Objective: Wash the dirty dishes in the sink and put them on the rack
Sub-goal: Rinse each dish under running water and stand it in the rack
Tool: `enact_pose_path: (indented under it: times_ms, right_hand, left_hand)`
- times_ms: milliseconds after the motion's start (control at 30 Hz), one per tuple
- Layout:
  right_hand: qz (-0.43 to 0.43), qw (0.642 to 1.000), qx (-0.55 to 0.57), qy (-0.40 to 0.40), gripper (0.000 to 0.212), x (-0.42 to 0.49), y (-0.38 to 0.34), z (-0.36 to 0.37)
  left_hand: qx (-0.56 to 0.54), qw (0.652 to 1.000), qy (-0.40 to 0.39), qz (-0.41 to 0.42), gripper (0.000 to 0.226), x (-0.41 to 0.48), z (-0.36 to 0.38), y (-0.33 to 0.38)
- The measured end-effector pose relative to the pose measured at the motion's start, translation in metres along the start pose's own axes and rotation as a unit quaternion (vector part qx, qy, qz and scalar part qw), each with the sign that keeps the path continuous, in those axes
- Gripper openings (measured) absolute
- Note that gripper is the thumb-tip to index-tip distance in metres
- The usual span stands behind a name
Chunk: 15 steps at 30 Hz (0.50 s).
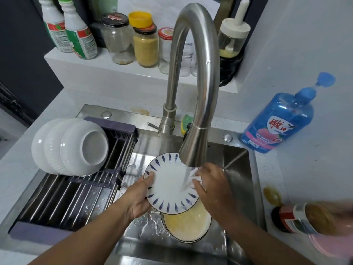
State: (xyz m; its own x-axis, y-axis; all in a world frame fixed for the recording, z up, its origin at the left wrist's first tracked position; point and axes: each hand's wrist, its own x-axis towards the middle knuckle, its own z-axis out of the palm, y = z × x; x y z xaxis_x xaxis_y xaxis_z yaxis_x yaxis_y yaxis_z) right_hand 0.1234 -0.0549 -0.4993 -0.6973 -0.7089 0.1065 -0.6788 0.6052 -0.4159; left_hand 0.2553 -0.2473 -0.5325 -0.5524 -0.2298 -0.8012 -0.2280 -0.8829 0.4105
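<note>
A white plate with blue leaf marks round its rim is held tilted over the steel sink, under water running from the faucet. My left hand grips the plate's left edge, thumb on its face. My right hand holds the right edge, its fingers curled on the rim where the water lands. Below the plate in the sink lies a bowl filled with cloudy yellowish water. On the roll-up rack over the sink's left half, three white bowls lean on their sides.
A blue dish-soap pump bottle stands on the counter at right. A dark jar lies at the right edge, by a yellow stain. A green-yellow sponge sits behind the faucet. Jars and bottles line the back shelf.
</note>
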Motion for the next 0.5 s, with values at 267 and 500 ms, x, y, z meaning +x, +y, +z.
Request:
enact_pose_path:
  times_ms: [267,500]
  right_hand:
    - [0.168,0.959,0.180,-0.141,0.013,0.022,-0.014,-0.029]
    - [0.140,0.965,0.054,-0.214,0.026,0.043,-0.045,-0.044]
  left_hand:
    - [-0.022,1.000,-0.020,0.000,0.050,-0.009,0.021,-0.011]
    - [0.054,0.995,0.085,0.012,0.049,-0.013,0.021,-0.021]
